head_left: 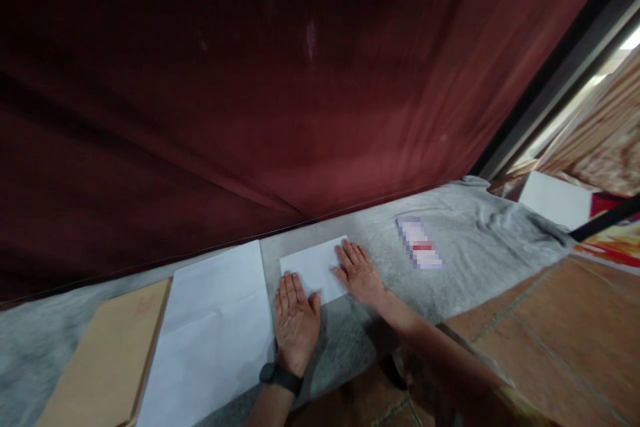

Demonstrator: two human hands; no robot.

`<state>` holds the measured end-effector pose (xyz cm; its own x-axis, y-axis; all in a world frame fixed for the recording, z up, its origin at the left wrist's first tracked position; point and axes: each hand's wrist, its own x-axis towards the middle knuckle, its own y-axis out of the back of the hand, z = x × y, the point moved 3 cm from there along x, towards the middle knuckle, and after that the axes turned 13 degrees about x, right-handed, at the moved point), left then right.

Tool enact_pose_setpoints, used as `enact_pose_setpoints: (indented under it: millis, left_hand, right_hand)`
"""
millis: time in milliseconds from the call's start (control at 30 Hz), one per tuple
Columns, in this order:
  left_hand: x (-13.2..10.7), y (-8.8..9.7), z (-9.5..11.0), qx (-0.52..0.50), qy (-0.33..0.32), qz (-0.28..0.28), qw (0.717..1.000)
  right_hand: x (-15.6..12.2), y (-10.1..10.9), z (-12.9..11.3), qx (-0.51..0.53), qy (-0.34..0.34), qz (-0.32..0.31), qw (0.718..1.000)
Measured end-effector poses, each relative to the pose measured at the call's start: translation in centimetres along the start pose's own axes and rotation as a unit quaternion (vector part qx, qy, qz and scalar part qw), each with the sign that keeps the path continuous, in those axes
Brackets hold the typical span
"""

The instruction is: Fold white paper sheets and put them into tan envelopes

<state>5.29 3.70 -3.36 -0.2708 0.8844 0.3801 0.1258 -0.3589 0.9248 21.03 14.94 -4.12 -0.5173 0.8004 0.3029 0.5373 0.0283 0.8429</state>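
Observation:
A small white sheet of paper [314, 265] lies flat on a grey cloth, with a hand at each end. My left hand [296, 317], a dark watch on its wrist, rests with outstretched fingers on the sheet's left end. On the right end, my right hand [359, 272] lies flat, its fingers extended and thumb pointing inward. Neither hand grips anything. A larger white sheet [215, 327] with faint creases is just left of my left hand.
Grey cloth [470, 267] covers the long, narrow surface. A brown cardboard-like stack [110, 353] sits far left; a pixelated pink-and-white item [421, 245] lies to the right. Dark red fabric [300, 93] hangs behind. Terracotta floor tiles [560, 327] and a white box-like object [556, 200] appear right.

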Motion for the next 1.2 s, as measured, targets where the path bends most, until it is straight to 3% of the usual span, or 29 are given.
enact_pose_setpoints:
  millis: [167,300,433,600,733,967,1100,1200]
  left_hand:
    - [0.2,0.5,0.1,-0.002,0.005,-0.025,1.000]
    - [0.7,1.2,0.1,0.016,0.002,-0.035,0.999]
    - [1.9,1.7,0.3,0.010,-0.049,-0.026,0.998]
    - [3.3,0.9,1.3,-0.010,-0.104,-0.050,0.993]
    - [3.3,-0.3,1.4,-0.008,-0.067,-0.070,0.995]
    - [2.6,-0.4,0.2,-0.022,0.025,-0.038,0.999]
    - [2.7,-0.1,-0.7,-0.102,0.071,-0.064,0.990]
    - [3.3,-0.1,-1.7,-0.202,0.121,-0.098,0.967]
  right_hand:
    - [0.5,0.6,-0.4,-0.003,-0.033,0.014,0.999]
    - [1.8,0.0,-3.1,0.030,-0.001,-0.003,1.000]
    - [2.6,-1.4,-5.2,0.056,0.024,-0.034,0.998]
    - [2.6,-2.5,-5.0,0.025,0.006,-0.063,0.998]
    - [2.4,-2.5,-4.6,0.009,0.005,-0.055,0.998]
    - [1.7,-1.8,-2.9,0.000,-0.001,-0.004,1.000]
    - [1.5,-1.4,-2.7,0.007,0.003,0.004,1.000]
    - [1.6,-1.3,-2.8,0.010,0.002,0.011,1.000]
